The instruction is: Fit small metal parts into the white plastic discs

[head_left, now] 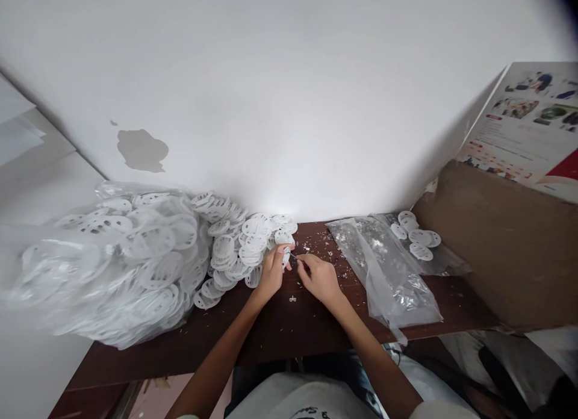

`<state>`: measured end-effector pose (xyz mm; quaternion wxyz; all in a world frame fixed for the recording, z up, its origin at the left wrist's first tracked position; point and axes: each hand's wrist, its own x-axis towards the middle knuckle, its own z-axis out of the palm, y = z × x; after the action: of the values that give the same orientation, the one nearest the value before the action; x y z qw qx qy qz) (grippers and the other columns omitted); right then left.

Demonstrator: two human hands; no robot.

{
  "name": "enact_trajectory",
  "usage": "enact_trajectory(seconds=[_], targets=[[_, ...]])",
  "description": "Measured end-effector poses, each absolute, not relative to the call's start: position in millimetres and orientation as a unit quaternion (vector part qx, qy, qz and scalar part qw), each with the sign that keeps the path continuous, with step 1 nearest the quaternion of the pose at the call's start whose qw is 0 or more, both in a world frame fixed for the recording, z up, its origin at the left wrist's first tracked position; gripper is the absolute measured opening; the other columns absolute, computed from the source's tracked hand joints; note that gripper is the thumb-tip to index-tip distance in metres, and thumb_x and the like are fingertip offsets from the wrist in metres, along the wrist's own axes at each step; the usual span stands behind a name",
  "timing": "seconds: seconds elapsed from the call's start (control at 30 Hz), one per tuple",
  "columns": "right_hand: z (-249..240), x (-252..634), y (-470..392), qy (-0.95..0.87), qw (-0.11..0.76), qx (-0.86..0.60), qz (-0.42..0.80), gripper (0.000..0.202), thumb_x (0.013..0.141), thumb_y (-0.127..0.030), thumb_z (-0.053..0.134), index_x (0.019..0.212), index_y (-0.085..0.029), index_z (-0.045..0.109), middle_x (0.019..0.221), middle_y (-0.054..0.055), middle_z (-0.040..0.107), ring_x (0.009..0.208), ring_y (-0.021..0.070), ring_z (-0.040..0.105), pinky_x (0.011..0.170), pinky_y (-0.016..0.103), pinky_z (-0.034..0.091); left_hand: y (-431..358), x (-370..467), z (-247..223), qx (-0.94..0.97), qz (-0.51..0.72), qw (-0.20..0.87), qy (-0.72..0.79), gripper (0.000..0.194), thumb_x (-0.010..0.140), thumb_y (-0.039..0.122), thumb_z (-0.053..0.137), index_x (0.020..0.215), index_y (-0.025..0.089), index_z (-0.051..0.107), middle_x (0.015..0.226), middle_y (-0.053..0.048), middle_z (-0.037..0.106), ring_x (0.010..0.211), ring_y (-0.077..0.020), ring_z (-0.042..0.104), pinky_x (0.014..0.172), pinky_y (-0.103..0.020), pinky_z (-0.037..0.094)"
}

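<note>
Gripping one white round slotted plastic disc (286,256), the left hand (273,270) has its fingers clamped on it above the dark brown wooden bench (289,328); the right hand (320,277) pinches a thin tool just beside it. Two clear plastic bags flank the disc: one bulging with discs (112,256), one of scraps (383,268).

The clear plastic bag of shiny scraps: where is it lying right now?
In the head view, the clear plastic bag lies on the dark table, right of the right hand, with the cardboard box beyond it.

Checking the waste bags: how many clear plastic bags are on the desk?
2: a big bag of white discs at left, and a flatter bag of scraps right of the hands. Others may be hidden.
</note>
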<state>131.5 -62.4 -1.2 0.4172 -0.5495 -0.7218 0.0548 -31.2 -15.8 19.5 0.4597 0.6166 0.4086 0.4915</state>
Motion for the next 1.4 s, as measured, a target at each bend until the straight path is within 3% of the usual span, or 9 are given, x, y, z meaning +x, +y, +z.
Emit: enact_trajectory(seconds=[0.13,0.33,0.5,0.67,0.8,0.93,1.07,1.23,1.4], targets=[[1,140,-77,-0.627,0.507,-0.570,0.159,0.026,0.098,-0.038,0.060,0.116,-0.023,0.072,0.096,0.006,0.076,0.078,0.0210,0.070,0.073,0.031,0.054,-23,-21,25,0.496,0.521,0.575,0.390,0.056,0.097,0.065,0.044,0.122,0.020,0.067,0.103,-0.009,0.075,0.063,-0.0170,0.069,0.053,-0.028,0.049],[0,129,-86,-0.433,0.618,-0.499,0.427,0.035,0.087,-0.050,0.074,0.103,-0.019,0.072,0.075,-0.001,0.060,0.060,0.0123,0.052,0.057,0.025,0.045,-49,12,17,0.355,0.555,0.656,0.368,0.050,0.095,0.060,0.051,0.111,0.016,0.066,0.108,-0.013,0.076,0.102,-0.0256,0.073,0.086,-0.037,0.057],[1,129,-91,-0.271,0.656,-0.432,0.556,0.035,0.080,-0.045,0.078,0.101,-0.021,0.066,0.060,-0.010,0.039,0.044,0.0063,0.026,0.042,0.021,0.028,-60,9,17,0.541,0.549,0.487,0.411,0.043,0.101,0.052,0.050,0.127,0.021,0.065,0.134,-0.014,0.067,0.125,-0.0274,0.062,0.111,-0.045,0.045],[1,147,-98,-0.232,0.654,-0.440,0.570,0.034,0.074,-0.039,0.081,0.098,-0.019,0.065,0.062,-0.009,0.046,0.043,0.0043,0.026,0.041,0.020,0.024,-55,-22,46,0.813,0.373,0.348,0.281,0.042,0.092,0.036,0.068,0.133,0.029,0.067,0.139,-0.010,0.066,0.143,-0.0330,0.048,0.123,-0.054,0.031],[3,151,-103,-0.231,0.646,-0.433,0.585,0.034,0.074,-0.038,0.082,0.095,-0.021,0.061,0.060,-0.009,0.047,0.042,0.0047,0.025,0.041,0.020,0.024,-49,-23,48,0.859,0.285,0.353,0.239,0.043,0.088,0.030,0.072,0.132,0.030,0.070,0.135,-0.010,0.069,0.138,-0.0358,0.054,0.123,-0.058,0.031],[10,152,-103,-0.206,0.669,-0.411,0.585,0.040,0.081,-0.046,0.078,0.076,-0.023,0.046,0.061,-0.009,0.044,0.042,0.0046,0.018,0.042,0.022,0.025,-46,-4,30,0.752,0.383,0.434,0.315,0.027,0.087,0.029,0.074,0.114,0.029,0.077,0.119,-0.010,0.075,0.117,-0.0306,0.067,0.113,-0.049,0.046],[12,162,-98,-0.233,0.715,-0.419,0.510,0.053,0.094,-0.058,0.059,0.062,-0.023,0.035,0.059,-0.004,0.039,0.048,0.0104,0.035,0.050,0.027,0.039,-44,14,15,0.593,0.447,0.533,0.406,0.036,0.083,0.042,0.079,0.113,0.023,0.070,0.111,-0.008,0.074,0.101,-0.0263,0.072,0.090,-0.039,0.059],[3,176,-95,-0.384,0.653,-0.568,0.321,0.063,0.102,-0.070,0.031,0.074,-0.022,0.061,0.072,0.004,0.060,0.063,0.0181,0.055,0.059,0.031,0.045,-40,17,0,0.445,0.402,0.709,0.371,0.051,0.082,0.045,0.080,0.124,0.024,0.060,0.116,-0.008,0.072,0.089,-0.0234,0.077,0.081,-0.035,0.060],[-7,178,-93,-0.378,0.649,-0.572,0.328,0.054,0.101,-0.069,0.042,0.081,-0.023,0.062,0.060,0.000,0.057,0.055,0.0176,0.055,0.057,0.030,0.044,-37,11,-8,0.400,0.405,0.741,0.357,0.053,0.078,0.036,0.085,0.124,0.023,0.062,0.119,-0.010,0.073,0.093,-0.0232,0.077,0.086,-0.036,0.059]])
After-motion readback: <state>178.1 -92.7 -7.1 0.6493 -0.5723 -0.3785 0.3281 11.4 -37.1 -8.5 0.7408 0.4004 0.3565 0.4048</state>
